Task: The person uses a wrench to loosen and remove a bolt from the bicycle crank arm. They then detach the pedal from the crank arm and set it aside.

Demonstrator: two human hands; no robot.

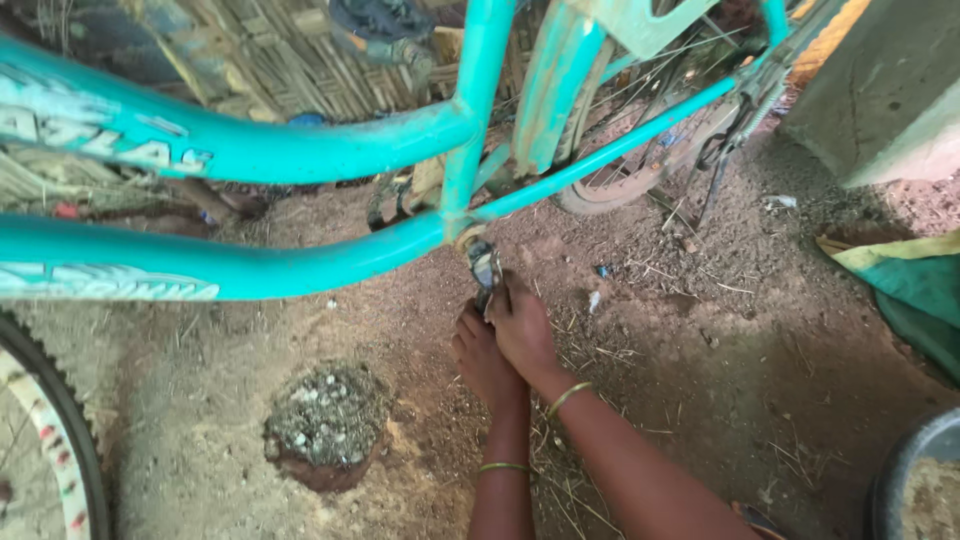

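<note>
Head view: left hand [482, 355] and right hand [522, 330], fingers closed around crank arm [484, 268] under teal frame [300, 262]; open dirt all around.

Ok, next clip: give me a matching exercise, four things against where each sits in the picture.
Things:
1. bicycle frame
2. hands: left hand, right hand
3. tyre
4. stone

Places:
A. bottom left corner
B. across the top, turquoise
C. on the dirt, left of the forearms
D. together at the crank under the frame

Pairs: 1-B, 2-D, 3-A, 4-C
</note>
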